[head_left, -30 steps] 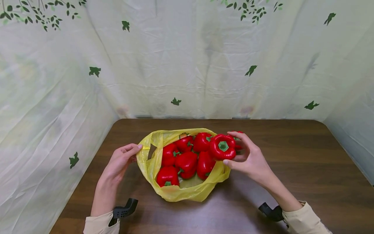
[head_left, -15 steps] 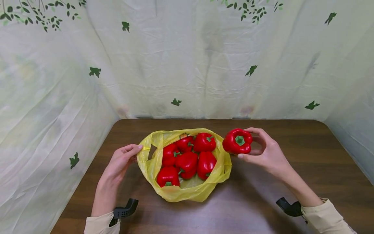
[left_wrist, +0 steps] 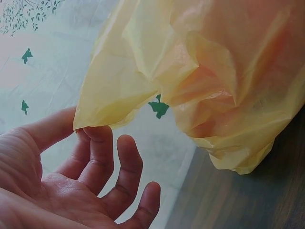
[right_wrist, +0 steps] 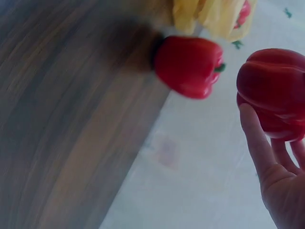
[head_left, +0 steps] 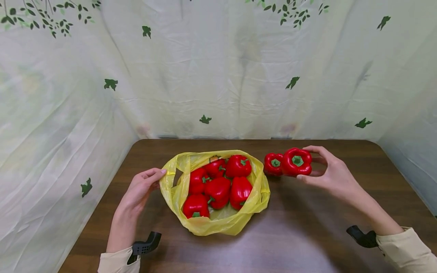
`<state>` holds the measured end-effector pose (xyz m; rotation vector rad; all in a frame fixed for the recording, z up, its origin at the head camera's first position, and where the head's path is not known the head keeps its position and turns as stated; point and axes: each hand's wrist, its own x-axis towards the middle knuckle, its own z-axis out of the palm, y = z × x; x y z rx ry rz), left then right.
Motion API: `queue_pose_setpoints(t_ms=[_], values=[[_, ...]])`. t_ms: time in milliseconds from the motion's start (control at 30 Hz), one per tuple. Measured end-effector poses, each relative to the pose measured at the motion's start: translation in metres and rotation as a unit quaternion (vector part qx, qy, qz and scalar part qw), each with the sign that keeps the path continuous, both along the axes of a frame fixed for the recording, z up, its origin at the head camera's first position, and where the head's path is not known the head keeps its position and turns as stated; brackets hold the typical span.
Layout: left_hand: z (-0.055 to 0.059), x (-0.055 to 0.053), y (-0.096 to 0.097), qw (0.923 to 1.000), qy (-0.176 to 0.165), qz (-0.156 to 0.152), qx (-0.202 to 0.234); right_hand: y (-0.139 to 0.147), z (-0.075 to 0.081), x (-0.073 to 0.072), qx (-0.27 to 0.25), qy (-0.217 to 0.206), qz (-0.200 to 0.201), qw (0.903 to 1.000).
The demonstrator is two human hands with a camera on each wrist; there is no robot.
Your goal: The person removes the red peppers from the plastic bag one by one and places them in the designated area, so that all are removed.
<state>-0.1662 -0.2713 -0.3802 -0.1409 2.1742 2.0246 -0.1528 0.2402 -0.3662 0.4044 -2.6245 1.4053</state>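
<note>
Right hand (head_left: 326, 170): grasping red bell pepper (head_left: 296, 161), long axis roughly end-on to head view | second bell pepper (head_left: 273, 165): on bench (head_left: 239, 258), left of held one, nearer right hand | left hand (head_left: 140, 186): pinching yellow plastic bag (head_left: 216, 227)

Soft, even light fills the head view. A pale sheen lies on the near middle of the tabletop (head_left: 252, 246), a diffuse shadow (head_left: 312, 222) falls below the right forearm (head_left: 367, 203), and glints dot the red peppers (head_left: 217, 189). Both wrist views look dimmer; the right one is softly blurred.
</note>
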Motion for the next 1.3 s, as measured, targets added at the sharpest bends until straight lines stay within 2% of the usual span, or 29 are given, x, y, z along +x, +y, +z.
queue_pose_setpoints(t_ms=[167,367,767,1300], values=[[-0.001,0.0,0.0,1.0,0.0,0.0,-0.005,0.015,-0.002,-0.006,0.033,-0.012,-0.012,0.9993],[-0.002,-0.001,0.0,1.0,-0.001,-0.001,-0.007,0.026,-0.012,-0.013,0.049,-0.027,-0.018,0.9983],[-0.003,-0.001,-0.001,0.9999,-0.006,-0.001,-0.011,0.038,-0.046,-0.033,0.074,-0.03,-0.015,0.9967],[-0.003,-0.001,0.0,0.9999,-0.002,0.002,-0.011,0.037,-0.066,-0.049,0.059,-0.077,-0.005,0.9953]])
